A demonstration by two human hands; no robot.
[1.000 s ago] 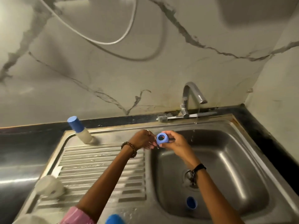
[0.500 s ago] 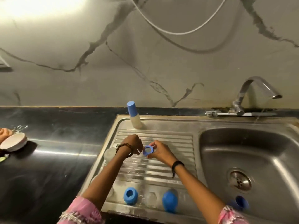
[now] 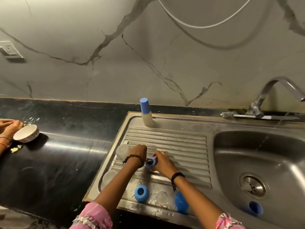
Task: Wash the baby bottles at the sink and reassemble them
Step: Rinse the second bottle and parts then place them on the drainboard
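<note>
Both hands have shifted from over the basin, where they were a second ago, to the ribbed drainboard (image 3: pixel 181 146), and the blue ring (image 3: pixel 151 162) came with them.

From the head view, the right hand (image 3: pixel 162 162) curls its fingers round that ring, just above the ribs, probably to steady it for fitting. The left hand (image 3: pixel 137 153) sits just beside it, fingers curled; whether it grips the clear bottle (image 3: pixel 123 151) at its far side I cannot tell.

Along the drainboard's near edge wait another blue ring (image 3: pixel 141 193), a clear nipple (image 3: pixel 162 198) and a blue cap (image 3: pixel 180 202), seemingly laid out to drain. At its far edge stands an assembled bottle (image 3: pixel 146 113) with its blue cap on.

To the drainboard's right lie the steel basin (image 3: pixel 272 162), with a blue piece (image 3: pixel 255 208) in it, and the tap (image 3: pixel 270 95). To its left runs a wet black counter (image 3: pixel 57 154), where another person's hands (image 3: pixel 9 125) hold a white bowl (image 3: pixel 26 133). Behind rises a veined marble wall (image 3: pixel 148 55).
</note>
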